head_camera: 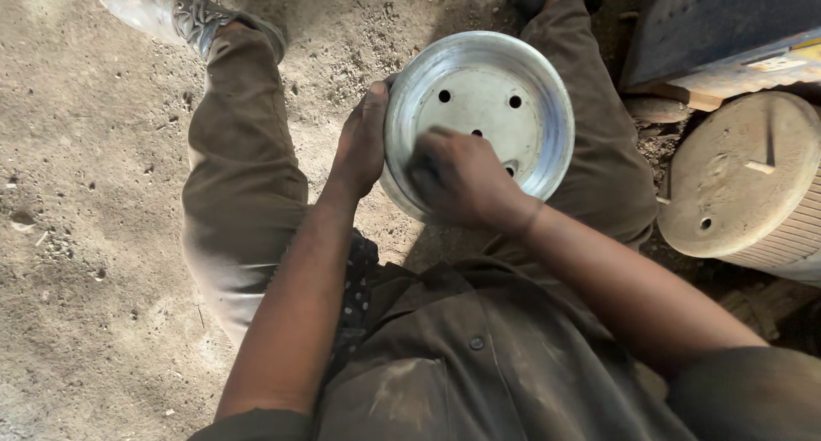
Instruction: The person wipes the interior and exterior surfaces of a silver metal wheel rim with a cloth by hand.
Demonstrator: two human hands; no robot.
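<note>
A round silver metal dish-shaped part (479, 90) with several small holes in its flat centre rests between my knees, open face up. My left hand (362, 142) grips its left rim. Pressed into the bowl at its near side, my right hand (460, 180) has its fingers curled; whether it holds something small under the fingers is hidden. Both forearms reach out from my dark dusty shirt.
I sit on a dusty dirt floor (85, 193) with legs spread in brown trousers, a grey shoe (162, 9) at top left. A dusty round drum-like object (740, 176) lies at the right, with a dark board and a yellow-edged panel (727, 39) behind it.
</note>
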